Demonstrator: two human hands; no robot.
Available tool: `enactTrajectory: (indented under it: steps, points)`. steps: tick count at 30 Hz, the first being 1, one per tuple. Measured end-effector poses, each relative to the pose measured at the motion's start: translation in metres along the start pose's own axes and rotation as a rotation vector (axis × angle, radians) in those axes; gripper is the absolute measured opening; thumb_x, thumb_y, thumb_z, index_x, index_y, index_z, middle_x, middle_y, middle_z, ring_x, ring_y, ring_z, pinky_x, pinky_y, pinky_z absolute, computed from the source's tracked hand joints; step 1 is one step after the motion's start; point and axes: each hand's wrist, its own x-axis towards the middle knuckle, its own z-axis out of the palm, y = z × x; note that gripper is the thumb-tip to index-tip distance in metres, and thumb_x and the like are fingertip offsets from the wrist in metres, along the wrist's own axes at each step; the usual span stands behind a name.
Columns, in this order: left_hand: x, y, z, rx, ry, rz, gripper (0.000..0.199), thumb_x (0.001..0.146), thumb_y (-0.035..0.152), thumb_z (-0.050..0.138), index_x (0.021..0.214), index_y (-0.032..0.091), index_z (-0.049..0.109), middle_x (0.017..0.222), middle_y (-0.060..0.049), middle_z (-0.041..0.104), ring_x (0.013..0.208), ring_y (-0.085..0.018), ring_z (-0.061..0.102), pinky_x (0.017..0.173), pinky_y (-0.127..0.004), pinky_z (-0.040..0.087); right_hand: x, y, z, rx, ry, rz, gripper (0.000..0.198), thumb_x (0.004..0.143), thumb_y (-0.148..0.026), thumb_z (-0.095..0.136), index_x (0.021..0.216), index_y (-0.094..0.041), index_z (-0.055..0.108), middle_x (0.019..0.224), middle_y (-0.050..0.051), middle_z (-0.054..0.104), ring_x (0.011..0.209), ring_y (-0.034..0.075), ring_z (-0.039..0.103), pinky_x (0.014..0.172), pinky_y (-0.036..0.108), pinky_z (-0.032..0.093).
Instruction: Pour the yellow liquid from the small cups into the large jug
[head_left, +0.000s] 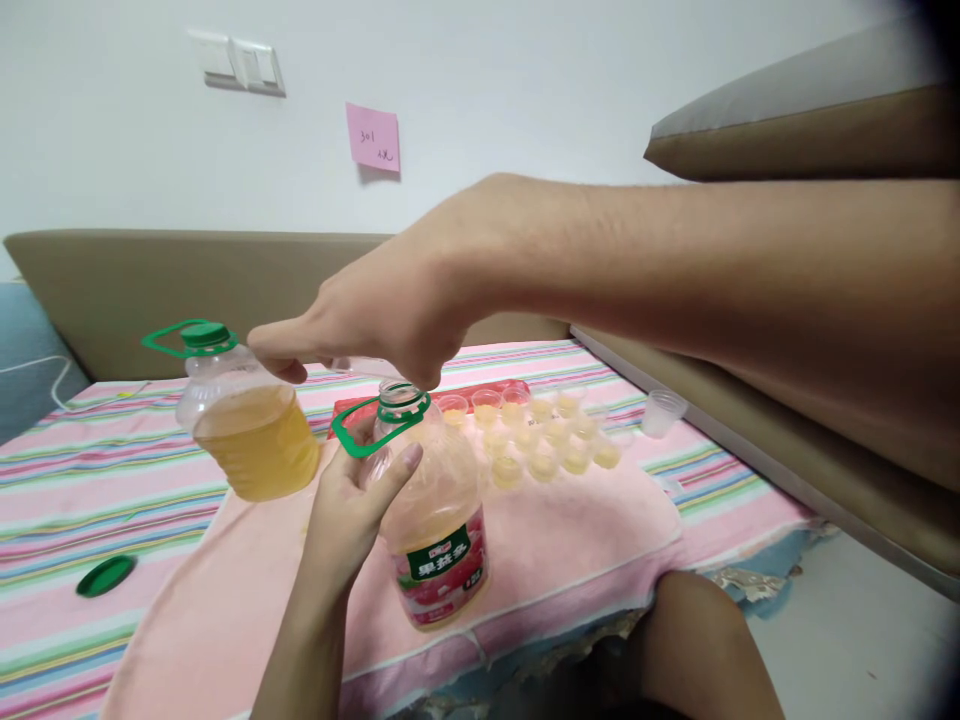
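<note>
A: On the pink towel [585, 540], front edge close to the person's knee [697, 640], free cloth lies right of the labelled bottle [435, 530]; striped sheet [82, 500] open to the left.

B: Hands?

A: Left hand [352, 510] wraps the labelled bottle's neck, thumb up by the green handle ring. Right hand [375, 325] is over its open mouth, fingers pinched on a small clear cup [367, 367] (cup mostly hidden).

B: Bottle look?

A: Clear plastic, pink label, tilted, little liquid. Second bottle [244, 420] just left, capped green, half full of yellow. Filled cups [540, 435] cluster behind; loose green cap [106, 576] far left.
</note>
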Motion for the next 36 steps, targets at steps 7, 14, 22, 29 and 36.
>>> enactTrajectory:
  steps: [7, 14, 22, 29, 36]
  points:
    - [0.001, -0.001, 0.0001, -0.021, -0.012, -0.013, 0.058, 0.081, 0.057, 0.092, 0.12, 0.017, 0.076, 0.114, -0.013, 0.081, 0.131, -0.04, 0.068, 0.119, -0.051, 0.049, -0.0017, 0.0021, -0.0003, 0.036, 0.015, -0.019, 0.087, 0.09, 0.001, 0.089, 0.156, -0.027, 0.039, 0.134, -0.009, 0.057, 0.104, 0.013, 0.062, 0.063, 0.02, 0.044]
    - [0.0022, -0.0013, -0.0008, -0.006, 0.013, -0.01, 0.059, 0.079, 0.057, 0.093, 0.12, 0.018, 0.076, 0.118, -0.012, 0.08, 0.128, -0.04, 0.07, 0.117, -0.05, 0.05, 0.0011, 0.0021, 0.0034, 0.028, 0.001, -0.01, 0.083, 0.095, -0.004, 0.084, 0.159, -0.028, 0.036, 0.128, -0.008, 0.058, 0.1, 0.016, 0.063, 0.066, 0.021, 0.045]
    - [0.0027, -0.0052, -0.0027, -0.019, -0.027, 0.023, 0.057, 0.085, 0.053, 0.091, 0.126, 0.018, 0.072, 0.127, -0.012, 0.077, 0.139, -0.038, 0.063, 0.122, -0.049, 0.046, 0.0004, 0.0019, 0.0006, -0.003, 0.013, -0.017, 0.083, 0.095, -0.004, 0.084, 0.159, -0.028, 0.036, 0.126, -0.008, 0.059, 0.1, 0.017, 0.063, 0.074, 0.022, 0.049]
    - [0.001, -0.002, -0.0023, -0.008, -0.025, 0.006, 0.057, 0.085, 0.056, 0.09, 0.123, 0.017, 0.073, 0.125, -0.013, 0.078, 0.137, -0.04, 0.064, 0.124, -0.054, 0.043, -0.0016, 0.0007, 0.0, -0.028, 0.004, -0.001, 0.09, 0.094, -0.003, 0.084, 0.163, -0.029, 0.032, 0.123, -0.008, 0.059, 0.1, 0.016, 0.063, 0.07, 0.019, 0.048]
    - [0.0021, -0.0042, -0.0024, -0.023, -0.028, 0.016, 0.059, 0.085, 0.054, 0.091, 0.127, 0.018, 0.071, 0.13, -0.012, 0.076, 0.137, -0.038, 0.064, 0.124, -0.05, 0.044, -0.0017, 0.0008, 0.0005, -0.014, -0.002, -0.019, 0.084, 0.094, -0.002, 0.083, 0.159, -0.028, 0.035, 0.122, -0.008, 0.059, 0.096, 0.014, 0.062, 0.064, 0.017, 0.043]
